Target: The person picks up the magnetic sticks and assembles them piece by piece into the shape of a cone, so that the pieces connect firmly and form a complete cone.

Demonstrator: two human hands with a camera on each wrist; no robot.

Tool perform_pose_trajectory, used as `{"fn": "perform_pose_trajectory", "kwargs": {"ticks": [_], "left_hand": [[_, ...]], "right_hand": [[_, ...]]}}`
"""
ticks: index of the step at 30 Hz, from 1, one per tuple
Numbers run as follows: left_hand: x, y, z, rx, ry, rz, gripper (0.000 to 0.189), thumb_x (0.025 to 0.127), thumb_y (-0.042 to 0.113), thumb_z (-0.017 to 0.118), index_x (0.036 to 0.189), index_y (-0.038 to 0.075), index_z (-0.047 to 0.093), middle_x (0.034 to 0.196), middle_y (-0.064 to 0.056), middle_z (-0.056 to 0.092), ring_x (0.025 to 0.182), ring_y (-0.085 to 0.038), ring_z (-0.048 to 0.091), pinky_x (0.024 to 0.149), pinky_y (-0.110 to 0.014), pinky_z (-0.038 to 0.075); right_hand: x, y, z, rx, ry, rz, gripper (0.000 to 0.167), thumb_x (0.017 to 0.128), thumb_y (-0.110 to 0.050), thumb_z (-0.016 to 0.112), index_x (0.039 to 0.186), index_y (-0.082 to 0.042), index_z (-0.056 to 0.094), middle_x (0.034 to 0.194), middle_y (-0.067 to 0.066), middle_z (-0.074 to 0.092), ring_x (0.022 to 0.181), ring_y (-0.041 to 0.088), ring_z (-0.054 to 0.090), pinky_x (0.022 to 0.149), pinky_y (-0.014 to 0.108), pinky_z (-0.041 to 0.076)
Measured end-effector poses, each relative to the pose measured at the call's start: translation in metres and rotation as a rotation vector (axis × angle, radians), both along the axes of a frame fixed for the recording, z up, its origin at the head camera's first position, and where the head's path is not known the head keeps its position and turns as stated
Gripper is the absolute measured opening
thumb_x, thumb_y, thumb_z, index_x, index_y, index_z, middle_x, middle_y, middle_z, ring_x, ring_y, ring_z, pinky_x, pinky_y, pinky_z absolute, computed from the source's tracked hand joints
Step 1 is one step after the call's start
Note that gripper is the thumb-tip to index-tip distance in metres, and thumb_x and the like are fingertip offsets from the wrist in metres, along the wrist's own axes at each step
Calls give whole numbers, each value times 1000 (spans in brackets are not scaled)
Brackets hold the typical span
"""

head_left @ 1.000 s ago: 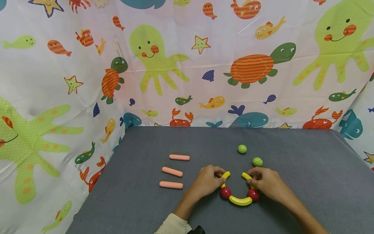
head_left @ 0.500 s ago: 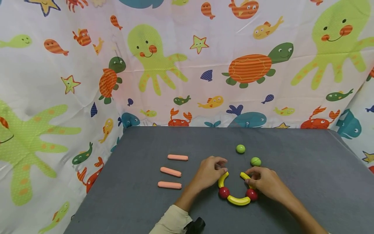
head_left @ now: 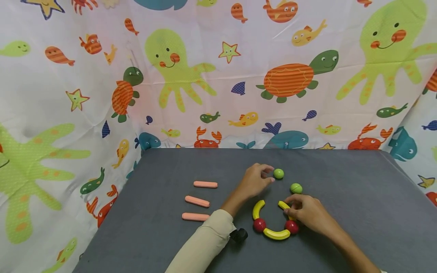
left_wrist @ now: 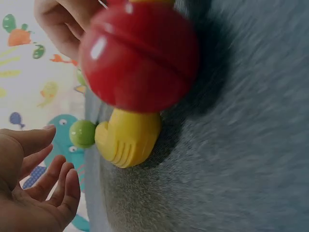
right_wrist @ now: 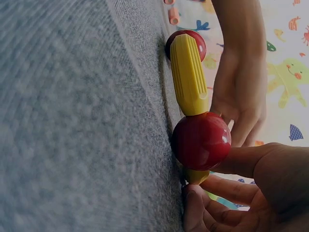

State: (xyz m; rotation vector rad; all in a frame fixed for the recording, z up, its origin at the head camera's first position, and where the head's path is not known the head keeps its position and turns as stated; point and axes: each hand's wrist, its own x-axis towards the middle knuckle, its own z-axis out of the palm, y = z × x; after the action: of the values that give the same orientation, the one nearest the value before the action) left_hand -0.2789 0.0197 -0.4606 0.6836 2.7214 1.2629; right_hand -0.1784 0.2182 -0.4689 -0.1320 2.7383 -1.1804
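Observation:
On the grey table, three yellow toy bananas and two red balls form a U. Its left side is one toy banana (head_left: pixel 257 209), then a red ball (head_left: pixel 259 225), the bottom toy banana (head_left: pixel 276 234) and another red ball (head_left: pixel 291 227). My right hand (head_left: pixel 311 213) pinches the right toy banana (head_left: pixel 283 205) between thumb and fingers, and the hand covers part of it. Beyond the U, my left hand (head_left: pixel 255 181) holds nothing, its thumb and fingers spread just left of the far green ball (head_left: pixel 279 173). A second green ball (head_left: pixel 296 188) sits above the right hand.
Three pink sausage-shaped pieces lie left of the left forearm, among them the top pink piece (head_left: pixel 205 184). A black wrist camera (head_left: pixel 239 236) sits on the left sleeve, near the U. Behind the table (head_left: pixel 164 170) hangs a curtain (head_left: pixel 205 76) with sea animals.
My left hand has let go of the left toy banana and moved away from me and right, up to the far green ball. The right hand stays at the right toy banana.

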Motion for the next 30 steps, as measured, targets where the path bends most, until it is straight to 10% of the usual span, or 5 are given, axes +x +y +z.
{"fn": "perform_pose_trajectory", "kwargs": {"ticks": [15, 30], "left_hand": [[-16, 32, -2, -325, -13, -68, 56, 103, 28, 72, 156, 26, 54, 154, -4, 53, 140, -24, 52, 112, -36, 47], [-17, 31, -5, -212, -43, -38, 35, 97, 14, 79, 132, 16, 71, 129, 1, 71, 116, -12, 63, 99, -25, 51]], "right_hand": [[0, -1, -3, -4, -3, -2, 28, 90, -19, 83, 112, -4, 76, 76, 0, 63, 62, 15, 56, 55, 28, 45], [0, 1, -3, -4, 7, 1, 27, 91, -19, 82, 112, -5, 76, 75, 0, 62, 62, 14, 55, 55, 28, 44]]}}
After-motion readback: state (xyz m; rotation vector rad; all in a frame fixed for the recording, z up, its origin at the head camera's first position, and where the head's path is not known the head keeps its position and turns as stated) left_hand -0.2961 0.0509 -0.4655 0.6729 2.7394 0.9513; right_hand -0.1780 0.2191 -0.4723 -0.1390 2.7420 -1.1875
